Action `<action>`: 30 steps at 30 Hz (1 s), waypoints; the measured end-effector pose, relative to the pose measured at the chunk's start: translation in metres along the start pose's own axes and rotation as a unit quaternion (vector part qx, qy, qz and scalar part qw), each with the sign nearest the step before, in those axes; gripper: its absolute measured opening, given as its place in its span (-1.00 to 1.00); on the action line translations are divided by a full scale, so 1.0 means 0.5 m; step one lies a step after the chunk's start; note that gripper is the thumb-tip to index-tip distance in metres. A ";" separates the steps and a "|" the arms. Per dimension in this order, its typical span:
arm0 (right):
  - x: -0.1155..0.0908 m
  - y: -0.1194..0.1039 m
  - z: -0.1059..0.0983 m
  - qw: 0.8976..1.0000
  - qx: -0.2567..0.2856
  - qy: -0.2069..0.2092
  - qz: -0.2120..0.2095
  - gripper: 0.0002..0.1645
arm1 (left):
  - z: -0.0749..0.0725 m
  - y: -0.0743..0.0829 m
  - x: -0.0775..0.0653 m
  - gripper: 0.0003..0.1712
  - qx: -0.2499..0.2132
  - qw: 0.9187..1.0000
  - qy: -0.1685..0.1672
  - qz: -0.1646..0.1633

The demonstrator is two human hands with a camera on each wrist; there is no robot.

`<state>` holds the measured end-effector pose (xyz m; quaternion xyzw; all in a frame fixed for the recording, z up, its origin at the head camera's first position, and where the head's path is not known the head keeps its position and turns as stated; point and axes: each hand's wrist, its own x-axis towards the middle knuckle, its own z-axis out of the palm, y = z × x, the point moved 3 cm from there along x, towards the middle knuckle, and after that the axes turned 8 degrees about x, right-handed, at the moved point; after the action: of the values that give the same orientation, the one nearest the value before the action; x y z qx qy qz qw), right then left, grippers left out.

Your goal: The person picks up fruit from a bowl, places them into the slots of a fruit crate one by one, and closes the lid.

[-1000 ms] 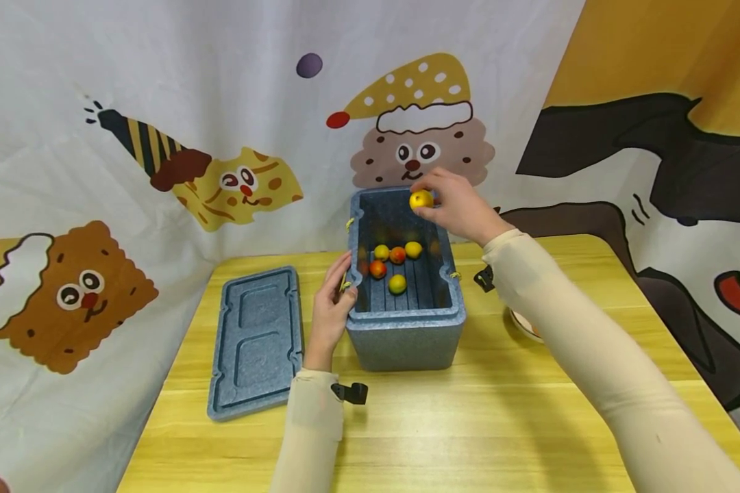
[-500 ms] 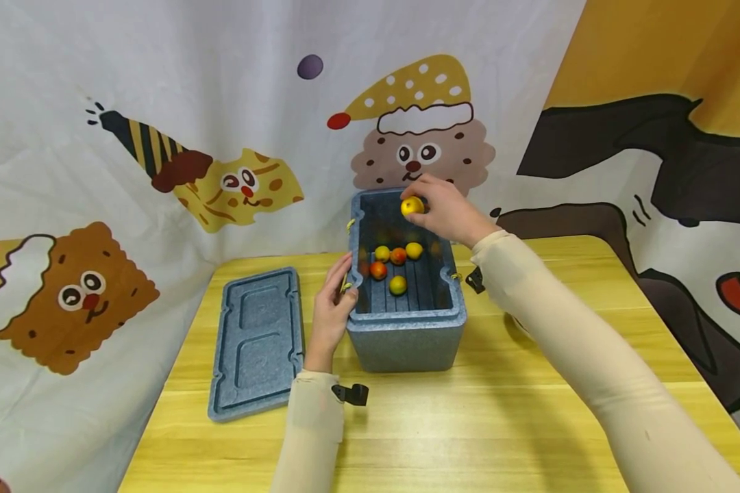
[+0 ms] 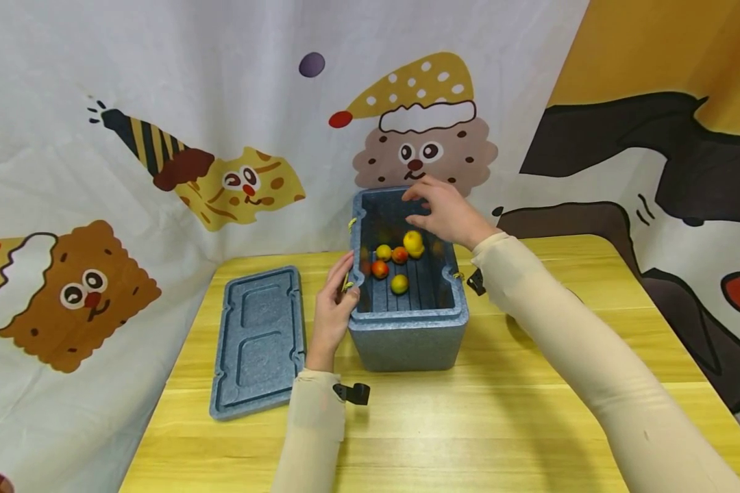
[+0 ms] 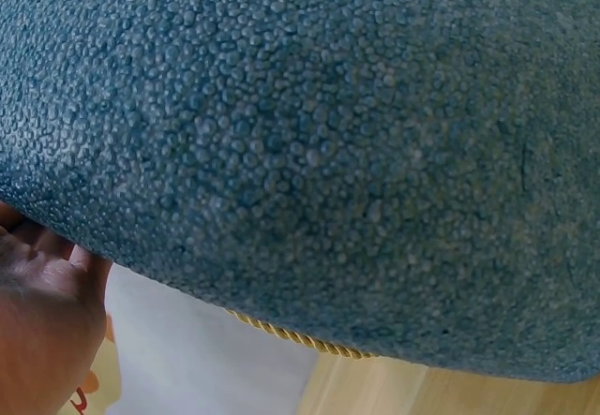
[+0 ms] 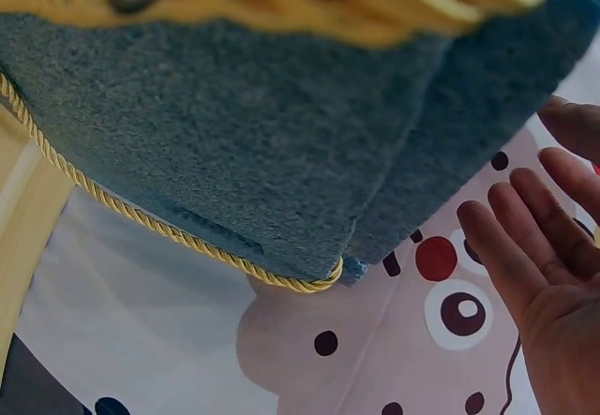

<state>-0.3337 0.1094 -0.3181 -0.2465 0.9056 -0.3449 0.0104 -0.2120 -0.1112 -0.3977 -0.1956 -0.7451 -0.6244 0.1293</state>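
A speckled blue-grey foam box (image 3: 403, 346) stands uncovered on the table. My left hand (image 3: 331, 318) holds its left rim, thumb on the edge; in the left wrist view the fingertips pass out of sight behind the box. Above the box's far right part, my right hand (image 3: 447, 212) is spread with nothing between thumb and fingers. Just below it is a round yellow fruit (image 3: 413, 240), in front of another yellow one. Inside on the ribbed floor lie a red fruit (image 3: 379, 269), an orange-red fruit (image 3: 399, 255), a yellow fruit (image 3: 384, 253) and a yellow-green fruit (image 3: 399, 284).
A matching foam lid (image 3: 259, 342) lies left of the box on the wooden table (image 3: 432, 424). Yellow rope (image 5: 169, 232) runs along the box's side. Behind hangs a printed cloth (image 3: 247, 68). My right forearm mostly covers a bowl at the right.
The right hand moved slightly left over the box, then its fingers spread and let go of the yellow fruit, which is now lower, inside the box. My left hand stays put.
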 end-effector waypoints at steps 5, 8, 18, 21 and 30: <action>0.001 -0.001 -0.001 1.000 -0.001 0.000 -0.003 -0.54 | 0.000 0.001 0.001 -0.39 -0.002 1.000 0.000 0.000; 0.000 -0.004 -0.004 1.000 0.005 -0.001 -0.002 -0.54 | 0.000 0.002 0.001 -0.39 -0.006 1.000 0.005 -0.001; -0.011 -0.008 -0.015 0.999 0.040 0.005 0.004 -0.54 | -0.002 -0.001 0.001 -0.39 -0.002 1.000 0.000 0.001; -0.015 -0.010 -0.019 0.999 0.042 0.008 0.002 -0.54 | -0.001 -0.002 0.001 -0.39 0.002 1.000 -0.002 -0.001; -0.039 -0.018 -0.037 0.998 0.051 0.021 -0.018 -0.57 | -0.002 -0.003 0.001 -0.39 0.004 1.000 -0.002 0.001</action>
<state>-0.3164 0.1239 -0.3015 -0.2543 0.8825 -0.3957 -0.0020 -0.2131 -0.1121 -0.3985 -0.1973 -0.7478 -0.6207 0.1289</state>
